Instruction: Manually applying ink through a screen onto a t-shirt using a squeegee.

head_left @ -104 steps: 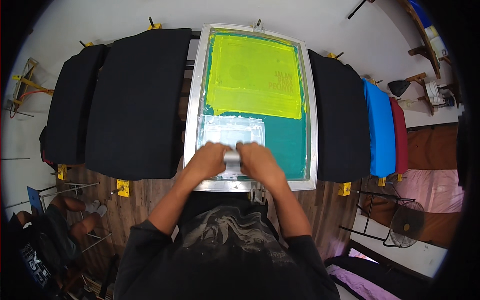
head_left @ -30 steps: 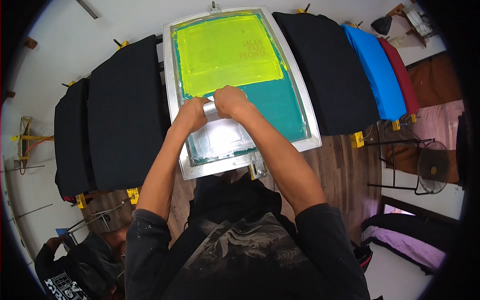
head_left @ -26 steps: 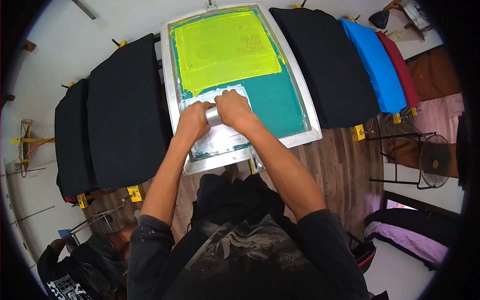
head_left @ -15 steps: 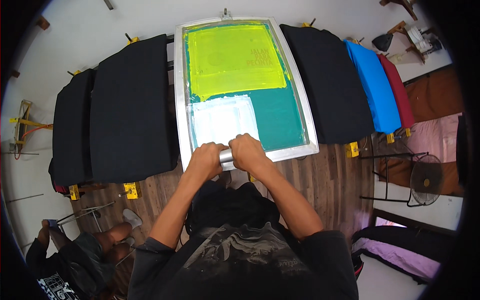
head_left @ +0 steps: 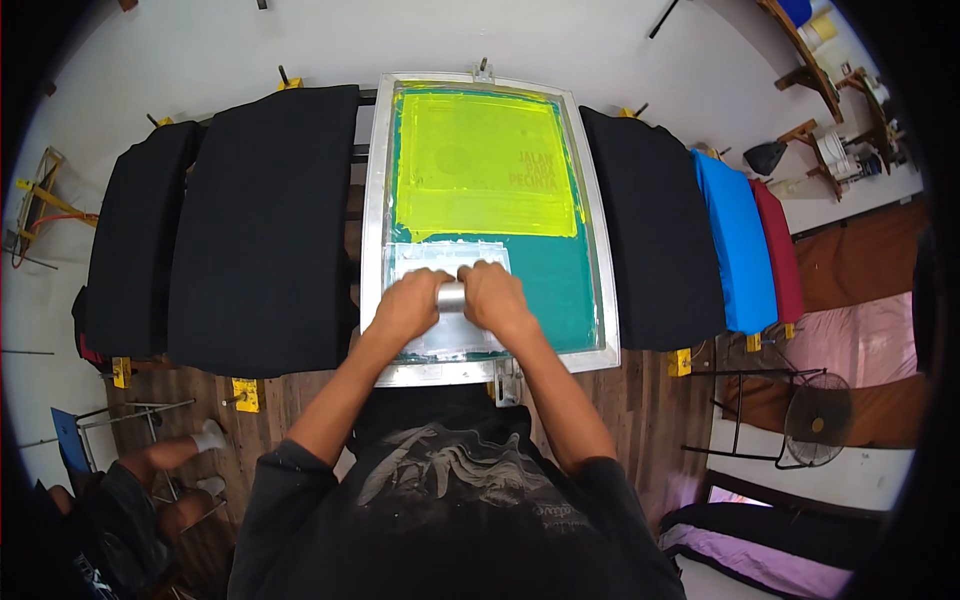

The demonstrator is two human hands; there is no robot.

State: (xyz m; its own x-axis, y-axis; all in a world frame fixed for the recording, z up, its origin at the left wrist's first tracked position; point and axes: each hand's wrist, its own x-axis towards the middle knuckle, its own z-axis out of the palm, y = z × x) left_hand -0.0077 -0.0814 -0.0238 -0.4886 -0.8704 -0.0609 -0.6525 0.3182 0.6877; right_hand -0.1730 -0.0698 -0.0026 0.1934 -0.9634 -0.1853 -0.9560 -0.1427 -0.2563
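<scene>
Both fists close round a silver-handled squeegee (head_left: 452, 297), side by side. My left hand (head_left: 412, 303) wraps its left part and my right hand (head_left: 491, 298) its right; the blade is hidden beneath them. They work over a white ink patch (head_left: 440, 345) in the near left of a screen-printing frame (head_left: 609, 325). The frame has a metal rim and green mesh (head_left: 550, 290). Bright yellow-green ink (head_left: 480, 130) covers its far part, with some lettering showing through at the right.
Black fabric-covered boards (head_left: 265, 230) stand left of the frame, and another (head_left: 655, 230) right of it. Beyond that are a blue board (head_left: 737, 245) and a red one (head_left: 779, 255). A fan (head_left: 818, 422) stands at right. Another person's leg (head_left: 165, 455) shows lower left.
My hands and the squeegee have moved from the frame's near edge farther in over the white patch. The whole view has shifted, and a metal clamp now shows below the near rim.
</scene>
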